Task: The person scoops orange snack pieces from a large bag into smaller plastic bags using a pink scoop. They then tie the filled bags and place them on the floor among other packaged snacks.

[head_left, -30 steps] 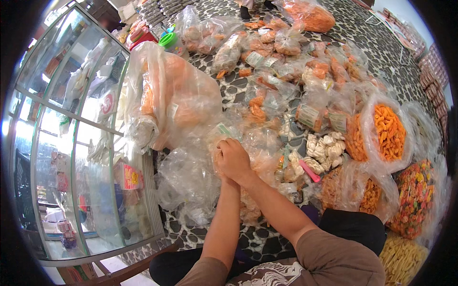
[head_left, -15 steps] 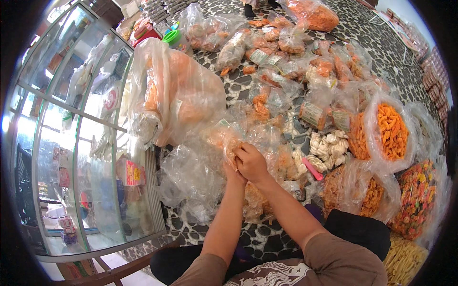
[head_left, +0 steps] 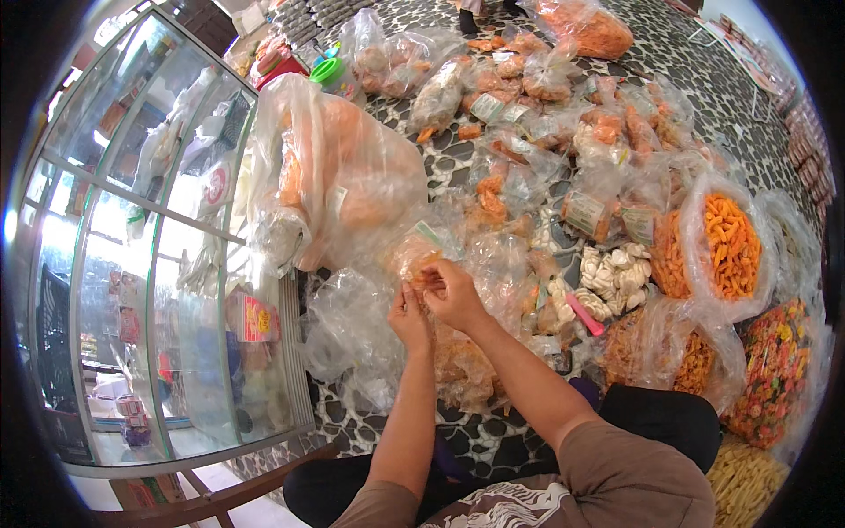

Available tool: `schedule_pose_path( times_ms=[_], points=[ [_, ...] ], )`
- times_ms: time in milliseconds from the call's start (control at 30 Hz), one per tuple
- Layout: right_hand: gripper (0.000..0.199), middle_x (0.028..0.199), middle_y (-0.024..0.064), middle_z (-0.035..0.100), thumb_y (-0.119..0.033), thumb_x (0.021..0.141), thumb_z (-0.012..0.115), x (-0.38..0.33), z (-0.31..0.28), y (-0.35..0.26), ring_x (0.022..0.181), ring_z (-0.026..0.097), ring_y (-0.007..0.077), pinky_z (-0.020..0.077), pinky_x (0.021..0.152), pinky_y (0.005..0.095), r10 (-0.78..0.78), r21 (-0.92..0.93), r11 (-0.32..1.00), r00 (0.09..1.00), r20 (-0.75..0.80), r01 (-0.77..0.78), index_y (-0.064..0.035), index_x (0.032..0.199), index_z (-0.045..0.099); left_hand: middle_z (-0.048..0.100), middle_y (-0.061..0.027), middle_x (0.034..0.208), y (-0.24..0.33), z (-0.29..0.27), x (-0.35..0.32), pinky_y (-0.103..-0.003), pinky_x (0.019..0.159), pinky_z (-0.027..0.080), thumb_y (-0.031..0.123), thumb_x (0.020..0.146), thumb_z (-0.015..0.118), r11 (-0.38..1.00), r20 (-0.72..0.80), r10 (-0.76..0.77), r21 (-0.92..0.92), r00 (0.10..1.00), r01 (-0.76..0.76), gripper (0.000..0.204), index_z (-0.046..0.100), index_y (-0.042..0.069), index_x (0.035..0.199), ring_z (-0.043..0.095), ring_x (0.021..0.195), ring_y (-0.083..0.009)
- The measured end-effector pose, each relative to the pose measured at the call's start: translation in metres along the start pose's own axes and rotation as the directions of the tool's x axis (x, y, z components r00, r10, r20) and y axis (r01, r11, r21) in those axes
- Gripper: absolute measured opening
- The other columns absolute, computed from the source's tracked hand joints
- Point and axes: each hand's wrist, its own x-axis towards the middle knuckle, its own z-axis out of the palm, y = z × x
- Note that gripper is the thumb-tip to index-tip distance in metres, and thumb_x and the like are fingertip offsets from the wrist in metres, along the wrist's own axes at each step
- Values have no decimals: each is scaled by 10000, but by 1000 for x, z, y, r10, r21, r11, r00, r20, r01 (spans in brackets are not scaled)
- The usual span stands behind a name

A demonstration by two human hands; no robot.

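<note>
A small clear plastic bag [head_left: 410, 256] of pale orange snacks with a greenish label is in front of me, its neck toward me. My left hand [head_left: 410, 319] is closed, with thumb and fingers pinching the neck from the left. From the right, my right hand [head_left: 455, 297] pinches the same gathered plastic, fingers curled. The exact fingertip contact is partly hidden. Left of my hands lies a heap of empty clear bags [head_left: 348, 330]. Beyond them stands a large clear sack [head_left: 352, 167] of small orange snack bags.
A glass display cabinet [head_left: 167, 264] stands along the left. Filled snack bags [head_left: 590, 207] spread over the patterned floor beyond. At right are white snack pieces [head_left: 616, 277], a pink-handled tool [head_left: 584, 314], an open bag of orange sticks [head_left: 731, 246] and a bag of multicoloured snacks [head_left: 770, 374].
My hands have come apart slightly from their clasp around the bag's neck, the left dropping left and lower. The bag's label shows more. The whole view has shifted a little.
</note>
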Motion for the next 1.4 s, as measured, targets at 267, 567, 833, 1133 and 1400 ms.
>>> schedule_pose_path(
  times_ms=[267,567,833,1133,1400],
  points=[
    [422,1289,176,646,-78,846,652,-4,26,25,1198,621,333,522,1001,413,-159,-211,942,901,404,261,-30,1265,636,663,-19,773,-1,-30,10,-282,620,483,243,1097,547,984,-77,-119,124,990,128,359,723,-42,968,583,701,-93],
    [234,1051,167,739,-131,813,670,15,56,57,1095,679,323,547,907,449,155,-575,755,767,623,314,-70,1034,716,591,-7,676,0,-50,-7,-266,547,414,173,1089,535,880,90,289,366,953,-302,331,661,-3,838,522,610,-82],
    [179,934,135,725,-197,814,711,12,41,30,890,711,338,565,792,441,-452,-263,733,737,502,628,-83,952,717,547,29,713,-2,-74,48,-238,558,370,158,1094,522,999,-249,-36,-24,968,31,291,625,58,842,464,614,-62],
    [685,1387,165,567,-433,764,827,80,-75,127,1238,573,375,479,1024,512,270,-703,499,861,-431,-507,-85,1318,622,570,23,753,3,-71,31,-246,556,375,153,1103,506,997,-312,-77,-23,947,73,246,641,41,930,476,620,-65],
    [780,1316,185,574,-338,825,759,74,-19,174,1253,545,388,503,944,562,588,-860,375,806,-68,-346,-58,1489,460,591,29,799,-9,-74,22,-222,557,390,153,1105,501,995,-303,-103,-33,947,97,201,663,36,1081,497,655,-48]
  ],
)
